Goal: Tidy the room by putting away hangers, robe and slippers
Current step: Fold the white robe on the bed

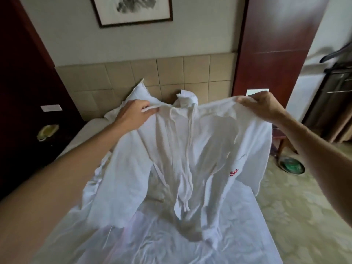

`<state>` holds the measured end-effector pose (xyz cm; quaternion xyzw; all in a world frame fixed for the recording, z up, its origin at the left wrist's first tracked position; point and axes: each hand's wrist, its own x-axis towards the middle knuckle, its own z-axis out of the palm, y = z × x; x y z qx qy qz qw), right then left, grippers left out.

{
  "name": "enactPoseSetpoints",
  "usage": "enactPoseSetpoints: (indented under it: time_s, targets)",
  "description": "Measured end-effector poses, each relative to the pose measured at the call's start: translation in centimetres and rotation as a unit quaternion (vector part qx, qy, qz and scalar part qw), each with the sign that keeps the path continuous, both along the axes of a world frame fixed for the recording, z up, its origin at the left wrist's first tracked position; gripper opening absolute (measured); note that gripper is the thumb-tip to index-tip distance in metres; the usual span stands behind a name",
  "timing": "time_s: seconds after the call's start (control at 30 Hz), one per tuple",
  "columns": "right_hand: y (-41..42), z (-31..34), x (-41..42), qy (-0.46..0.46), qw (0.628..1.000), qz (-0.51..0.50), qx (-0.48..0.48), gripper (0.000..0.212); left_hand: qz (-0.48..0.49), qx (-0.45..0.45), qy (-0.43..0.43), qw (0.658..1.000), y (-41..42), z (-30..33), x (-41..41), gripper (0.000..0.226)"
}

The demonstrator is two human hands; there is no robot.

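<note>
A white robe (190, 149) with small red embroidery on its chest hangs spread out above the bed. My left hand (135, 115) pinches its top edge on the left side. My right hand (261, 105) grips the top edge at the right shoulder. The robe's lower part droops onto the white sheet (171, 244). A dark hanger (335, 52) shows at the far right, above a dark rack. No slippers are visible.
White pillows (141, 94) lean against the beige padded headboard (106, 79). Dark wooden panels stand on both sides of the bed. At right are a luggage rack (335, 88), a wooden stool leg and a green bin (291, 165) on the patterned carpet.
</note>
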<state>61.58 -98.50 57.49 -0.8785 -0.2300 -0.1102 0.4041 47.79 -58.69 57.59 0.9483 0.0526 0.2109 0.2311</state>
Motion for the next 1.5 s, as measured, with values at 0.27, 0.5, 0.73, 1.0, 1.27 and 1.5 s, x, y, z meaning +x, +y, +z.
enactPoseSetpoints:
  time_s: [0.27,0.5,0.73,1.0,1.27,1.5]
  targets:
    - [-0.7,6.5,-1.4,-0.094,0.993,0.013,-0.072,0.079,0.051,0.085,-0.005,0.995,-0.8,8.2,-4.1,0.062]
    - [-1.9,7.7,-2.4,-0.151,0.975,-0.01,-0.165,0.08,0.061,0.16,-0.012,0.985,-1.1,10.7,-6.7,0.067]
    - [-1.6,8.4,-4.1,-0.263,0.923,-0.155,-0.234,0.074,0.143,0.255,0.055,0.955,-2.7,12.1,-7.9,0.054]
    - [-1.8,10.2,-7.0,-0.213,0.919,-0.248,-0.222,0.086,0.244,0.212,0.006,0.946,-3.6,12.6,-9.6,0.032]
    - [-0.9,10.9,-10.1,-0.009,0.974,-0.217,-0.069,0.075,0.283,0.122,-0.003,0.951,-2.9,11.9,-11.5,0.044]
    - [0.6,10.5,-13.2,0.076,0.963,-0.111,0.232,0.054,0.221,-0.205,-0.067,0.951,-5.4,13.3,-13.5,0.025]
